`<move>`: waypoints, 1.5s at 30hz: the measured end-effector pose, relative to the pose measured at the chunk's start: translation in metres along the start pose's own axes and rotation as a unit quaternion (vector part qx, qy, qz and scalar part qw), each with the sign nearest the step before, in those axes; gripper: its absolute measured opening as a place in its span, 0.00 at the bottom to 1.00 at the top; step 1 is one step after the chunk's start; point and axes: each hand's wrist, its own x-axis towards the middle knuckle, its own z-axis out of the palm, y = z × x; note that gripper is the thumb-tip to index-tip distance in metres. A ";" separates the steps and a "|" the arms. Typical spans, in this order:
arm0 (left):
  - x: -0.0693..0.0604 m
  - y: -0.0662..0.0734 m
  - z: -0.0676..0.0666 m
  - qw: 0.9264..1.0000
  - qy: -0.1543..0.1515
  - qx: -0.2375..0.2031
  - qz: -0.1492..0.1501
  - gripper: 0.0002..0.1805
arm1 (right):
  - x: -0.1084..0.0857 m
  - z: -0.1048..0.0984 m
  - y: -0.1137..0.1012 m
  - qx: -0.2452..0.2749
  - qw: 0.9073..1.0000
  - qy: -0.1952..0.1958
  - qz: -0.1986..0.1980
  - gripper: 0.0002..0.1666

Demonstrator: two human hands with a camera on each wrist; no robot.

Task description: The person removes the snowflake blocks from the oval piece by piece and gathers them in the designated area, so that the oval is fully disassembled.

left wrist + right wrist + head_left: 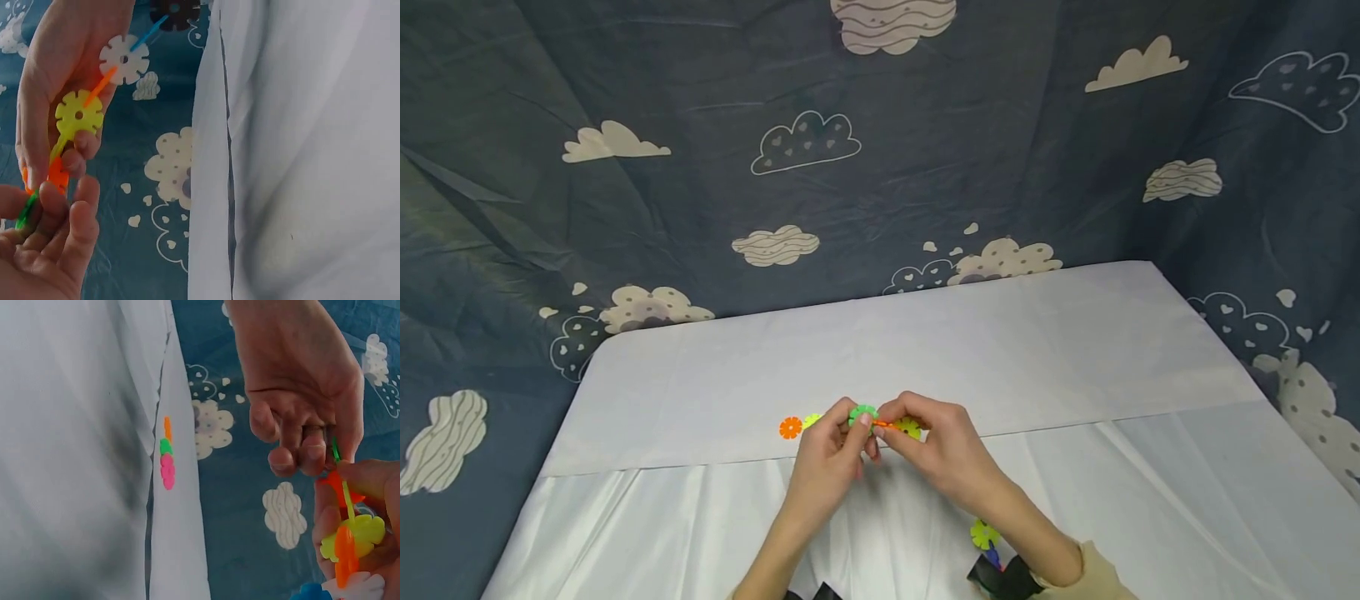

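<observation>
The left hand [827, 458] pinches a green disc [864, 411] between thumb and fingers above the white surface [1000, 350], while the right hand [951, 446] grips an orange disc [344, 489] right beside it; whether these two discs are already joined cannot be told. From the right hand runs a chain of linked notched discs, with a yellow disc [79, 115] and then a white disc [124, 59] facing the left wrist camera. An orange flower disc [791, 427] lies on the surface near the left hand.
</observation>
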 end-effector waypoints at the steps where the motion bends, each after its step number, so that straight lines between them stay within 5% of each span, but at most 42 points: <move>1: 0.000 0.001 -0.002 1.000 0.015 0.010 0.006 0.12 | 0.000 0.000 0.000 -0.001 1.000 0.004 -0.002 0.06; 6: 0.002 0.005 -0.025 0.996 0.084 -0.006 0.018 0.08 | 0.000 -0.006 -0.002 -0.006 0.999 0.024 0.032 0.07; 11: 0.003 0.003 -0.038 0.997 0.065 -0.036 0.007 0.12 | 0.001 -0.014 0.000 0.033 0.997 0.017 0.075 0.08; 18: 0.007 -0.004 -0.036 1.000 0.026 0.004 -0.007 0.14 | 0.003 -0.025 0.006 0.128 0.986 -0.002 0.110 0.09; 25: 0.009 -0.016 -0.037 0.995 0.014 0.075 -0.065 0.08 | 0.004 -0.029 0.008 0.120 0.986 -0.018 0.112 0.12; 40: 0.016 -0.042 -0.031 0.985 0.022 0.136 -0.100 0.03 | 0.005 -0.027 0.011 0.101 0.984 -0.044 0.137 0.10; 45: 0.015 -0.044 -0.030 0.982 0.035 0.170 -0.071 0.10 | 0.006 -0.024 0.014 0.091 0.982 -0.049 0.156 0.11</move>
